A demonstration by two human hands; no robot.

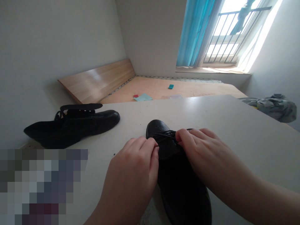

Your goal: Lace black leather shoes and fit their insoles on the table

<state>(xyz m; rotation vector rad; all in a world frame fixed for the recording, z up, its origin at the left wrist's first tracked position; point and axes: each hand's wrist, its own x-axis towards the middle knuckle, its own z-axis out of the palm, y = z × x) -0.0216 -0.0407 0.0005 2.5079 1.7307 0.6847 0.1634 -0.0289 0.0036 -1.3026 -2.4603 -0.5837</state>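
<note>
Both hands, left hand (133, 165) and right hand (201, 150), pinch the laces (167, 135) of the black shoe (180, 184) on the worktop (234, 125); uneven pulling could slip a lace free.

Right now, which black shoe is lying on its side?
The far shoe, left on the table. It lies tipped over, untouched; the near shoe sits upright between both hands.

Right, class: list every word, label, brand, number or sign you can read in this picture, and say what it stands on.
None can be read.
Black leather shoe between the left hand and right hand: no visible text.
Second black leather shoe on the white table: no visible text.
Pixelated patch: illegible.
</note>
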